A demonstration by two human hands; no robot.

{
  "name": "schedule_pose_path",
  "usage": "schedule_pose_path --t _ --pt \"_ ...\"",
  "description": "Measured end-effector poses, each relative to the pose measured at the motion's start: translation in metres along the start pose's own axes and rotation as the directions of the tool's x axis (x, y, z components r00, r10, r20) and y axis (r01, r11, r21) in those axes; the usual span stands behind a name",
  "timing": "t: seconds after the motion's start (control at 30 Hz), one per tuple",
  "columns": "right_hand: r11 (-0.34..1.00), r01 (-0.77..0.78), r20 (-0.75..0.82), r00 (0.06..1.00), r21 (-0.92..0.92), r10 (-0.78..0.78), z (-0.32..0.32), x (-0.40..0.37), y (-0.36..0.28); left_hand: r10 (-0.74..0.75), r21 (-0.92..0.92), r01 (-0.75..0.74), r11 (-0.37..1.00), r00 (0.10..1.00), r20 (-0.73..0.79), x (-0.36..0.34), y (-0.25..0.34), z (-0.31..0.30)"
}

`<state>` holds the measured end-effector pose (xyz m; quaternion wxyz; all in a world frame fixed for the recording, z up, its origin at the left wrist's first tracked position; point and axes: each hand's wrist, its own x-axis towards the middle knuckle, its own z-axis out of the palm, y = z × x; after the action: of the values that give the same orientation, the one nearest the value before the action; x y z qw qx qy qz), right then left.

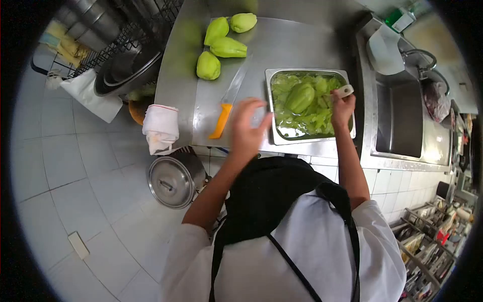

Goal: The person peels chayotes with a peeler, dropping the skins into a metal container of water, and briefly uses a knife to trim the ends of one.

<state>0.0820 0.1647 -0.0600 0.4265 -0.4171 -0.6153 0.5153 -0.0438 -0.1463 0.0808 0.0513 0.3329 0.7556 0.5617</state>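
My right hand (pixel 343 109) is closed around a white-handled peeler (pixel 345 91) over the right side of a steel pan (pixel 308 141). The peeler's working end is hidden. Water and green peelings (pixel 322 108) fill the pan, and a green chayote (pixel 300 97) lies among them. At the pan's left rim, my left hand (pixel 247 128) is slightly blurred, thumb and fingers apart, holding nothing. Just left of it lies a knife (pixel 221 121) with an orange handle, blade pointing away. Several whole chayotes (pixel 227 47) rest farther back on the steel counter (pixel 282 43).
A sink (pixel 399 118) with a faucet (pixel 420 53) stands at the right. A white cloth (pixel 161 126) hangs at the counter's left front corner, above a lidded pot (pixel 171 182). Dark pans (pixel 128 70) sit on a rack at the upper left.
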Motion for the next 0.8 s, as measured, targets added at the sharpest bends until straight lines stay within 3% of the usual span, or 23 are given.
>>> schedule_pose_path --t 0.03,0.07,0.17,0.2,0.4,0.5,0.53,0.63,0.7,0.77,0.8 --pt "0.998 -0.015 0.042 0.999 -0.055 0.018 -0.006 0.011 0.026 0.067 0.013 -0.069 0.998 0.992 0.105 0.002 -0.014 0.041" --pt "0.998 -0.004 0.018 1.000 -0.069 0.005 -0.005 0.010 0.026 0.033 0.109 -0.051 0.993 0.987 0.159 -0.004 -0.015 0.076" --pt "0.989 -0.118 0.044 0.992 0.090 0.115 -0.014 0.012 -0.018 0.023 0.349 -0.108 0.931 0.971 0.238 0.001 -0.030 0.149" --pt "0.971 -0.110 0.059 0.993 0.211 0.100 -0.018 0.010 -0.034 0.032 0.412 -0.143 0.900 0.964 0.265 0.006 -0.033 0.163" --pt "0.965 -0.141 0.169 0.980 0.221 0.104 -0.054 0.027 -0.066 -0.146 0.633 -0.079 0.770 0.944 0.296 0.051 -0.040 0.201" --pt "0.948 -0.181 0.210 0.969 0.263 0.127 -0.062 0.028 -0.062 -0.204 0.531 0.066 0.845 0.957 0.206 0.060 -0.047 0.202" --pt "0.946 -0.196 0.240 0.962 0.259 0.133 -0.064 0.029 -0.061 -0.132 0.489 0.034 0.872 0.977 0.167 0.062 -0.050 0.202" --pt "0.921 -0.271 0.299 0.936 0.281 0.184 -0.063 0.029 -0.063 -0.244 0.443 0.161 0.882 0.960 0.136 0.068 -0.049 0.200" --pt "0.898 -0.330 0.328 0.916 0.292 0.230 -0.062 0.027 -0.069 -0.461 0.052 0.459 0.887 0.872 0.164 0.067 -0.043 0.194" --pt "0.846 -0.389 0.353 0.898 0.364 0.261 -0.061 0.025 -0.078 -0.564 -0.372 0.637 0.675 0.771 0.297 0.063 -0.038 0.188" --pt "0.818 -0.420 0.369 0.887 0.394 0.277 -0.059 0.022 -0.082 -0.556 -0.560 0.665 0.493 0.737 0.385 0.058 -0.038 0.185"
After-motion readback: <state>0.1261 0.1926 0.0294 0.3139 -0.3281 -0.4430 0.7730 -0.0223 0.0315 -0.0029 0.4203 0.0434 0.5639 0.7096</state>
